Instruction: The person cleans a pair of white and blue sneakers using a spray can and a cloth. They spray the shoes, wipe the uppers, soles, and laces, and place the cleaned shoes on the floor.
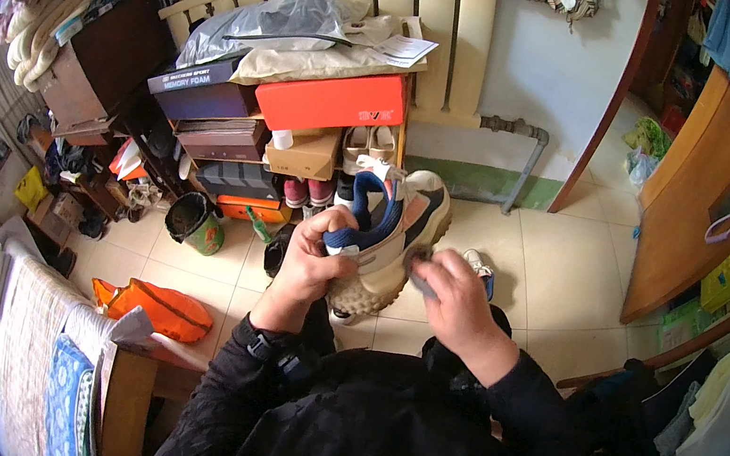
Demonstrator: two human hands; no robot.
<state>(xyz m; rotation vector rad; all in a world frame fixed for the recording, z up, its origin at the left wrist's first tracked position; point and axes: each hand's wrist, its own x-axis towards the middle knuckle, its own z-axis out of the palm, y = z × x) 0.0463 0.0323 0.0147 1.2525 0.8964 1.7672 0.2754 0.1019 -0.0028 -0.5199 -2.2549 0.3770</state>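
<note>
My left hand [316, 256] grips the heel collar of a beige sneaker [378, 259] with a navy lining, white laces and a knobbly cream sole. The shoe is held up in front of me, tilted on its side, its toe pointing away. My right hand [457, 300] pinches a small dark grey pad or cloth [422, 273] against or close beside the shoe's sole edge; whether they touch is hard to tell. Beyond my right hand, another shoe with white and blue parts [479, 264] stands on the tiled floor.
Ahead stands a shoe rack with an orange-red shoebox [331, 102] on top, before a radiator [437, 46]. A bin [195, 226] and an orange bag [153, 309] lie left. A wooden door [710, 175] stands open at right, near clothes [692, 423].
</note>
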